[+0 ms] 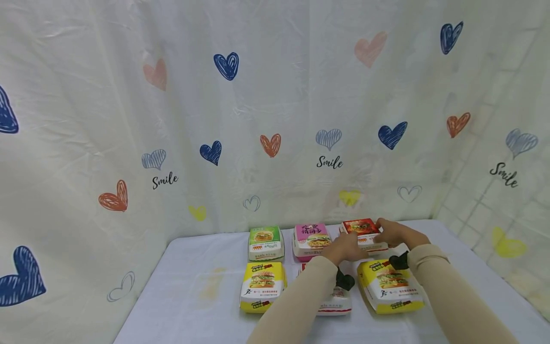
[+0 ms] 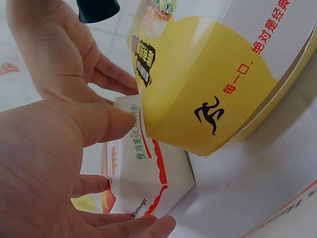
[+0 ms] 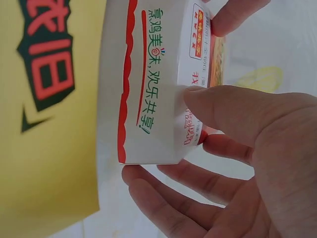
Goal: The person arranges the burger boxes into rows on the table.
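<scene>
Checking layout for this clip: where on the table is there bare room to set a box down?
Bare cloth lies left of the green box and the left yellow box, up to the table edge. The right is crowded: both hands, left hand and right hand, hold the red box above the right yellow box.

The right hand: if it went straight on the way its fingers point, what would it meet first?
The red burger box, which the right hand already holds; beyond it probably the pink box, though depth is unclear.

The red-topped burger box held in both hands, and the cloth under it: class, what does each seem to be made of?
Red-topped burger box: thin printed paperboard, it seems, slightly glossy; the wrist views show folded edges and flat panels. Both hands, left hand and right hand, hold it. Cloth: probably a thin white fabric or plastic sheet, matte, faintly stained.
</scene>
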The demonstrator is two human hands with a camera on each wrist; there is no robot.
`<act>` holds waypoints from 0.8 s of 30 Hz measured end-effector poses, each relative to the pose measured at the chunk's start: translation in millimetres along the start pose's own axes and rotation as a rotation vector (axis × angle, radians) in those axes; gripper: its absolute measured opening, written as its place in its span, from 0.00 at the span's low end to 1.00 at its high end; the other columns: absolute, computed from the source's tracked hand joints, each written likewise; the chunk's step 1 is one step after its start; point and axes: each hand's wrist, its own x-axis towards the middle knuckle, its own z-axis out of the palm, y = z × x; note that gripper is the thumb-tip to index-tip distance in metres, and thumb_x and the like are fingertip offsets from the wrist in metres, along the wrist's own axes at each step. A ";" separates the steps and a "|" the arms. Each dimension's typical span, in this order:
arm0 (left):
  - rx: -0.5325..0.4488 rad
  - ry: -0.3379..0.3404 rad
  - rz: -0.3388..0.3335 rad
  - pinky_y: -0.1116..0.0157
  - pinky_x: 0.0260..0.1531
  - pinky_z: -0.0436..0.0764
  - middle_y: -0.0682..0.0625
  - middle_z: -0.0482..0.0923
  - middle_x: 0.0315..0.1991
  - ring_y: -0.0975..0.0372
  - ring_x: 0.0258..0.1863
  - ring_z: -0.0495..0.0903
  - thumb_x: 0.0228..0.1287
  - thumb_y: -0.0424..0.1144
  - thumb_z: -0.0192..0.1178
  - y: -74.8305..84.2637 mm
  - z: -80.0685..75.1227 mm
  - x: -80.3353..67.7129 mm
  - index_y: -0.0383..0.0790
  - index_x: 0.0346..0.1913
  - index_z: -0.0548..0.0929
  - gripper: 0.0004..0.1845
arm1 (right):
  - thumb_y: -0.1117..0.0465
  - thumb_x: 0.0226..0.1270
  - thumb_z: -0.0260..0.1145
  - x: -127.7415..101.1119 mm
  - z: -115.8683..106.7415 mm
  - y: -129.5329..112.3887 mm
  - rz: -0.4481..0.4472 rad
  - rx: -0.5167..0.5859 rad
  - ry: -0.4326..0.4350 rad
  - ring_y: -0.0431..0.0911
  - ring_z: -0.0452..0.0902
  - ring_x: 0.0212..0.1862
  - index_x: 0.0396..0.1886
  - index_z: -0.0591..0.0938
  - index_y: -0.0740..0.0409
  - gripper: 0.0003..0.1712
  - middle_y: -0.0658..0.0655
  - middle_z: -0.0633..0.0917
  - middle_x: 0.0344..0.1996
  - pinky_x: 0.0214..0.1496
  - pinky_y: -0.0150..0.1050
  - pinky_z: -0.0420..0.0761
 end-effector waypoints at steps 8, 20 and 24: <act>-0.031 0.001 -0.005 0.63 0.38 0.79 0.54 0.83 0.45 0.62 0.35 0.75 0.63 0.55 0.70 1.3 -1.6 -0.5 0.47 0.58 0.81 0.25 | 0.65 0.73 0.63 -6.4 -0.5 -7.8 0.004 -0.011 -0.011 0.65 0.78 0.54 0.64 0.61 0.78 0.30 0.79 0.74 0.55 0.49 0.56 0.86; -0.058 0.016 -0.016 0.64 0.34 0.76 0.56 0.81 0.39 0.62 0.33 0.75 0.64 0.55 0.68 3.5 -1.5 -2.8 0.49 0.55 0.82 0.22 | 0.65 0.73 0.63 -13.8 1.6 -11.8 -0.001 -0.010 -0.006 0.59 0.79 0.48 0.59 0.63 0.76 0.26 0.76 0.76 0.50 0.48 0.55 0.86; -0.100 0.015 -0.027 0.63 0.36 0.78 0.55 0.79 0.40 0.61 0.34 0.75 0.63 0.54 0.69 2.8 -1.6 -5.1 0.48 0.58 0.80 0.24 | 0.64 0.74 0.62 -13.7 2.7 -12.3 0.002 -0.014 -0.001 0.61 0.79 0.50 0.60 0.63 0.76 0.26 0.77 0.75 0.51 0.49 0.55 0.86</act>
